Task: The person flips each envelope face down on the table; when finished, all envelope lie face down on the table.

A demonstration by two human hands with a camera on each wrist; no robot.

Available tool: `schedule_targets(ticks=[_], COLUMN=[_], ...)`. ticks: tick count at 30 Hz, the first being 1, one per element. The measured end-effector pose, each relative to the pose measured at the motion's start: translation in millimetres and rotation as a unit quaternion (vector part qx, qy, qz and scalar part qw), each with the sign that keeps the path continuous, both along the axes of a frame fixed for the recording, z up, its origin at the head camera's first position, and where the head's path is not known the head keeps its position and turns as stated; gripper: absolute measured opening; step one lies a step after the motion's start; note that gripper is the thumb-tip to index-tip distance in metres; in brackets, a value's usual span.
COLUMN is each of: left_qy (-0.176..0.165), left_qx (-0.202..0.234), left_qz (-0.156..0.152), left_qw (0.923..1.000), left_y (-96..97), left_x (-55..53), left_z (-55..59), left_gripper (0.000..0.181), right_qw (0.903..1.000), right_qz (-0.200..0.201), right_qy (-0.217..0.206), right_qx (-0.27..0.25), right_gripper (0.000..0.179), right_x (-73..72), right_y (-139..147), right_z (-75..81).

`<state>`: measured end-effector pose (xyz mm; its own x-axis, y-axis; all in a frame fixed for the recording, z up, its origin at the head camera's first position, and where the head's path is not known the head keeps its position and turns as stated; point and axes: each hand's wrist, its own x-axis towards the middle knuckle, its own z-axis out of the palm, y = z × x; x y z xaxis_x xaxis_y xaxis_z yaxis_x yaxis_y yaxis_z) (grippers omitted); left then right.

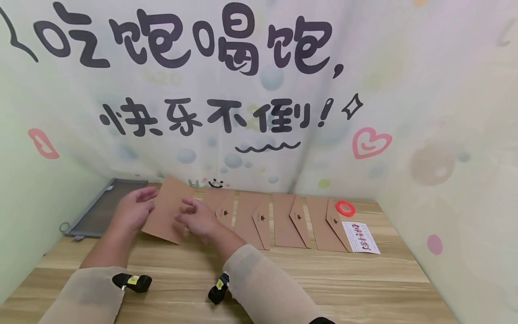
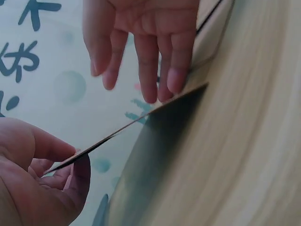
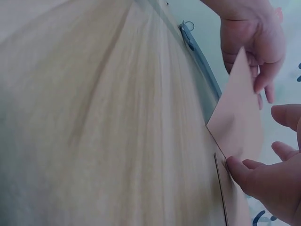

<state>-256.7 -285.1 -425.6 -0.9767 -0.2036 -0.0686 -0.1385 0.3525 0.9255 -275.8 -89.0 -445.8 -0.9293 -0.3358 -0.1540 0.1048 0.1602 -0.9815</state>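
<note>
In the head view my left hand (image 1: pixel 135 209) pinches the left edge of a brown paper envelope (image 1: pixel 165 211), held tilted with its plain face showing. The left wrist view has the thumb and fingers of the left hand (image 2: pixel 42 176) on either side of the thin envelope (image 2: pixel 110 135). My right hand (image 1: pixel 198 218) is by the envelope's right side, fingers extended and loosely spread. Seen from the right wrist, the right hand's thumb (image 3: pixel 241 173) overlaps the lower edge of the envelope (image 3: pixel 237 113); whether it touches is unclear.
Several flapped brown envelopes (image 1: pixel 285 220) with small black crown prints lie in a row to the right. A red ring-shaped roll (image 1: pixel 345 208) and a white card with dark red writing (image 1: pixel 360 237) lie at the far right. A grey mesh pouch (image 1: pixel 99 215) lies at the left.
</note>
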Motion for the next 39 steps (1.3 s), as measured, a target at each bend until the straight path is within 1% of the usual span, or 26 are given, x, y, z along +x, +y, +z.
schedule_targets(ticks=[5, 9, 14, 16, 19, 22, 24, 26, 29, 31, 33, 37, 39], left_qy=[-0.011, -0.025, -0.041, -0.036, -0.025, -0.014, -0.001, 0.012, 0.030, 0.031, 0.031, 0.032, 0.028], left_qx=[-0.025, -0.040, -0.063, -0.074, -0.089, -0.103, -0.109, -0.104, -0.091, -0.075, -0.068, -0.057, -0.044], left_qz=[0.005, -0.012, -0.033, -0.039, -0.043, -0.033, -0.024, -0.013, -0.006, -0.007, -0.011, -0.027, -0.036], left_qw=[0.9996, 0.9988, 0.9967, 0.9959, 0.9949, 0.9941, 0.9938, 0.9944, 0.9954, 0.9966, 0.9971, 0.9975, 0.9980], left_y=[-5.7, -10.9, -15.8, -16.0, -14.8, -10.8, -6.9, 0.4, 16.1, 28.5, 39.7, 57.2, 66.5], left_x=[-1.6, -2.5, -2.6, -2.3, -2.2, -2.1, -1.9, -0.4, 2.7, 3.7, 2.7, -3.8, -6.7], left_z=[-9.9, -17.5, -22.1, -22.8, -23.7, -23.0, -21.7, -18.2, -11.4, -7.2, -5.4, -8.0, -8.7], left_gripper=[0.061, 0.065, 0.066, 0.064, 0.060, 0.057, 0.056, 0.055, 0.052, 0.051, 0.050, 0.049, 0.048], right_qw=[0.9999, 0.9994, 0.9986, 0.9983, 0.9974, 0.9942, 0.9920, 0.9896, 0.9904, 0.9911, 0.9926, 0.9956, 0.9968], right_qz=[0.007, 0.021, 0.034, 0.040, 0.051, 0.065, 0.076, 0.083, 0.088, 0.083, 0.076, 0.055, 0.047], right_qy=[0.004, 0.005, 0.005, 0.009, 0.029, 0.063, 0.078, 0.092, 0.093, 0.097, 0.092, 0.075, 0.062], right_qx=[0.013, 0.026, 0.040, 0.042, 0.042, 0.058, 0.064, 0.073, 0.051, 0.039, 0.022, -0.005, -0.020], right_gripper=[0.059, 0.061, 0.061, 0.062, 0.063, 0.061, 0.059, 0.057, 0.057, 0.056, 0.056, 0.055, 0.054], right_x=[0.1, -0.2, -2.5, -4.4, -7.2, -9.7, -9.4, -8.9, -10.2, -12.4, -15.3, -19.1, -20.8], right_y=[1.8, 3.6, 2.9, 2.5, 4.0, 11.3, 20.1, 31.7, 50.1, 63.2, 75.5, 97.1, 105.5], right_z=[1.0, 3.2, 3.6, 2.0, -1.4, -2.9, -1.3, 2.3, 5.5, 6.4, 6.5, 7.8, 8.3])
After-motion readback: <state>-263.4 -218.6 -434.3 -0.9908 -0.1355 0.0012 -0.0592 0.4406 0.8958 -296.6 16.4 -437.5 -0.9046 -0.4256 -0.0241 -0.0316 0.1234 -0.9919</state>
